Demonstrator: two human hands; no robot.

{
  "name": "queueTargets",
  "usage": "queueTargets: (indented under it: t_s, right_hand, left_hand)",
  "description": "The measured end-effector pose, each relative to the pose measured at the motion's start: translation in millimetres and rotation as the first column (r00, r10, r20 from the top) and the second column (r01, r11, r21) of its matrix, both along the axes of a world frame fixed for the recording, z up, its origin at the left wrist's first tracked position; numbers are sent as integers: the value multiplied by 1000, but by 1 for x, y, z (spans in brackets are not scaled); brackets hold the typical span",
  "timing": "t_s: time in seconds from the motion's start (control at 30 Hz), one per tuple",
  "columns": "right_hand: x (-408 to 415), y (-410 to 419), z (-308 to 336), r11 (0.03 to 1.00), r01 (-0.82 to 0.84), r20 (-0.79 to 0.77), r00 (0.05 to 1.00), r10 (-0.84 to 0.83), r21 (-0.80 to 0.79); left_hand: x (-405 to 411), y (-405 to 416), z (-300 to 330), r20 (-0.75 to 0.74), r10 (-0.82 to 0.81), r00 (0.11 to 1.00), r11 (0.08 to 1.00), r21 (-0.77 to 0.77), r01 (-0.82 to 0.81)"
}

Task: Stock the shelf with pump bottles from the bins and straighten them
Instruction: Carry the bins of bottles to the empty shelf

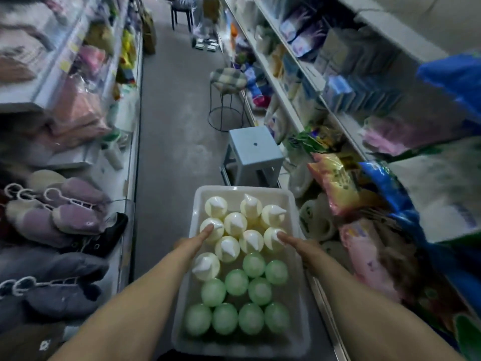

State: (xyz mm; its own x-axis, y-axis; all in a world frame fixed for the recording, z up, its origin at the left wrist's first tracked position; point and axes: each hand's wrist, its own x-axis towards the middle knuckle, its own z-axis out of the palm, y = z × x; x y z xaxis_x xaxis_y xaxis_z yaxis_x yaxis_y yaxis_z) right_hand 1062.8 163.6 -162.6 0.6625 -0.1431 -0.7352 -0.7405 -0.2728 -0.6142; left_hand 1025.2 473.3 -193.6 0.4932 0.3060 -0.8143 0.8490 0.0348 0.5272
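A translucent white bin stands in the aisle below me, full of upright bottles seen from above. Several cream pump bottles with white pump heads fill its far half. Several green bottles fill the near half. My left hand reaches over the bin's left side, fingertips touching the pump head of a cream bottle. My right hand reaches over the right side, fingertips on another cream bottle. Neither hand has closed around a bottle.
A grey plastic stool stands just beyond the bin, a cushioned round stool farther down the aisle. Shelves with slippers line the left; shelves with packaged goods line the right. A chair and a person's legs are at the aisle's far end.
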Motion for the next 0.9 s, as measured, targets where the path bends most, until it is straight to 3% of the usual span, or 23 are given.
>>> queueTargets:
  t_s: [0.27,0.53,0.9]
  right_hand:
    - [150,76,4,1000,-11,-30,999,11,-6]
    - [330,141,-11,988,-150,-74,986,148,-34]
    - [562,242,-2,966,-240,-64,970,235,-91]
  left_hand:
    - [144,75,20,-13,-2,1000,1000,-17,2]
    - [283,127,26,-34,92,995,995,53,-90]
    - [484,216,36,-29,140,990,990,35,-139]
